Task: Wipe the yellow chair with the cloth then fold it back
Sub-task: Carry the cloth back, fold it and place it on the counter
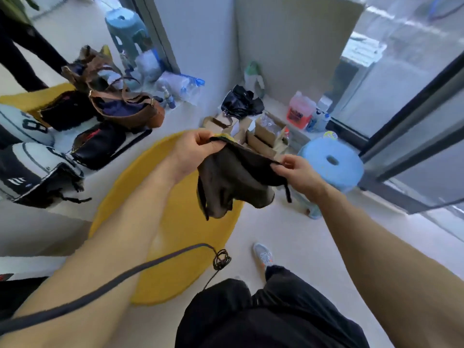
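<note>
A dark brown cloth (233, 182) hangs in the air between my two hands, above the round yellow chair seat (175, 237). My left hand (193, 149) pinches the cloth's upper left edge. My right hand (298, 169) pinches its upper right edge, so the top hem is stretched between them and the rest droops in folds. A dark strap dangles from the right side of the cloth. The yellow seat fills the middle of the view, partly covered by my left forearm.
A blue round stool (331, 162) stands right of the seat. Cardboard boxes (263, 136) and bottles crowd the floor behind it. Bags (120, 106) and a second yellow seat (32, 96) lie at left. A sliding glass door (414, 121) runs along the right. A person's legs (22, 51) stand top left.
</note>
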